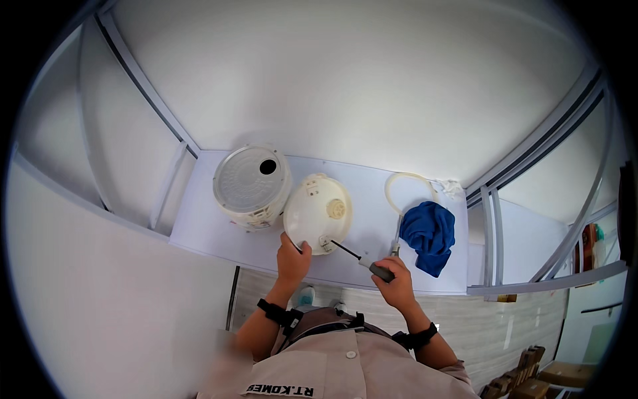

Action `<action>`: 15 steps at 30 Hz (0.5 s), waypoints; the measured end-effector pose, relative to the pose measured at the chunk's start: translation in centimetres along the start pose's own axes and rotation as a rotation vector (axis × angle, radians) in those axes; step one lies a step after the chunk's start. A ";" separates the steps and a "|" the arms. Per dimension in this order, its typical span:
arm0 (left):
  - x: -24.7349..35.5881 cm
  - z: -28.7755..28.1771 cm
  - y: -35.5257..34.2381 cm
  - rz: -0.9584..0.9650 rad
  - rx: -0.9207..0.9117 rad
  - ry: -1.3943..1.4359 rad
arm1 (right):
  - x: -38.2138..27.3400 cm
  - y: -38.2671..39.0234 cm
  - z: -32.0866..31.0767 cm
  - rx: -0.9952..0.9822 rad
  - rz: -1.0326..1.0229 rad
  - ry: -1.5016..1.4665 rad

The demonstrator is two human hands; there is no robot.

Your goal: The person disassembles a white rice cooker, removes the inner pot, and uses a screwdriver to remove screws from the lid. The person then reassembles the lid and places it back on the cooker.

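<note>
A round cream plastic lid [307,219] lies on the white table, with a yellowish round fitting [336,209] on it and a small bracket at its near edge. My left hand [292,259] grips the lid's near left rim, thumb on top. In my right hand [393,279] is a screwdriver [375,269] with a grey handle and dark shaft. Its tip reaches the small bracket [326,243] on the lid; whether a screw sits there is too small to tell. Just beyond my right hand lies another tool [395,249] with a metal shaft, partly hidden.
Left of the lid stands a round white appliance body [249,179] with a grey top and a black hole. A crumpled blue cloth [428,236] and a pale ring-shaped gasket or hose [399,176] lie at the right. Metal frame posts [492,233] border the table [212,243].
</note>
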State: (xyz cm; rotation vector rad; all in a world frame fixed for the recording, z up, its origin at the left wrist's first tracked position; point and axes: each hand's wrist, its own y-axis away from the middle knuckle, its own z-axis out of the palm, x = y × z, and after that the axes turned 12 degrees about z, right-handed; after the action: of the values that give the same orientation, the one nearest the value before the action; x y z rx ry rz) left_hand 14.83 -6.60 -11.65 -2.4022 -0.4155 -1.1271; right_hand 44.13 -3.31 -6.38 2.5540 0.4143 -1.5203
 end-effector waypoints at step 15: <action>-1.4 1.6 -0.4 -0.245 0.030 0.260 | 6.5 2.1 -2.7 0.152 0.277 -0.155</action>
State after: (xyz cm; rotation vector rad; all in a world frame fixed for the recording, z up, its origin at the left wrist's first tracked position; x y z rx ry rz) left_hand 14.85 -5.56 -13.54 -2.1825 -0.6447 -1.5055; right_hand 49.93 -3.58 -10.82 2.4486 -0.0740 -1.6806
